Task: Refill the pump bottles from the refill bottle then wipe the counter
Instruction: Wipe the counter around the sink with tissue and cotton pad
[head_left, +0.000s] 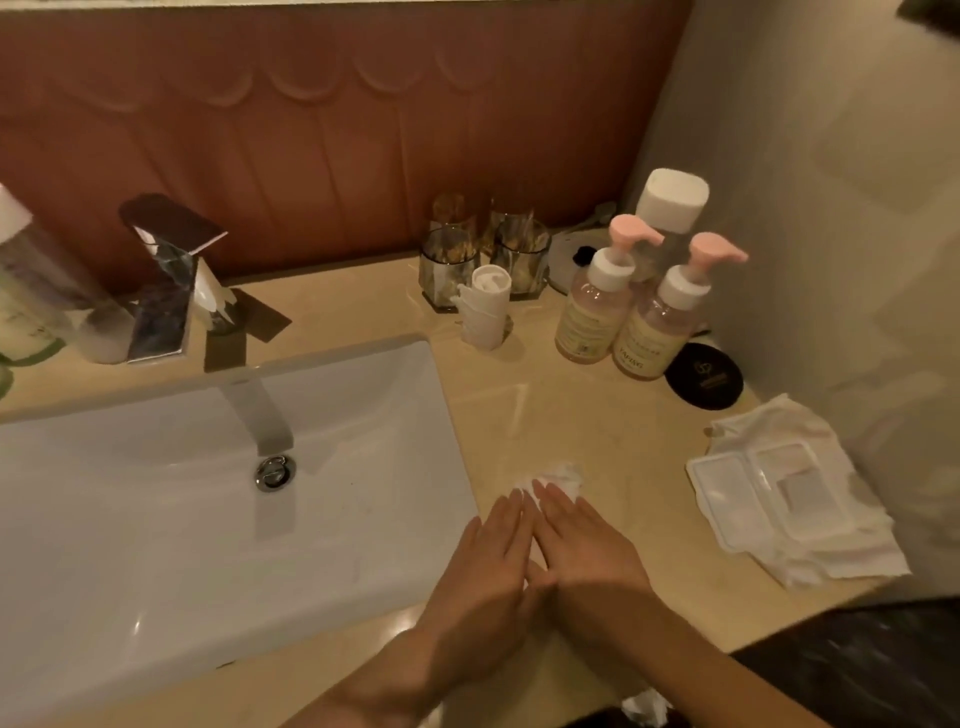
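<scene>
Although most of it is hidden beneath the palms, the wipe (561, 475) shows as a white crumpled wad poking out just past the fingertips. It sits on the bench (597, 415), just right of the sink (208, 467). Both hands lie flat on it side by side, the left hand (488, 566) and the right hand (584, 551). Their fingers (511, 512) are straight and close together, pressing down rather than gripping.

The visible wad lies ahead of the fingers, on the side away from the person. It is more under the right hand than the left, so the right looks the nearer one to drive it. The wipe is bunched (no clear long axis can be read) and looks thin and soft; the dim light does not show whether it is damp.

Judging by the pose, the wiping step is in hand. A push forward would carry the wipe toward the two pump bottles (589, 306). They stand upright and touching at the back right, pink heads on, with the white-capped refill bottle (670, 202) just behind them. A pack (769, 493) of wipes lies near the right edge, apart from the hands.
</scene>
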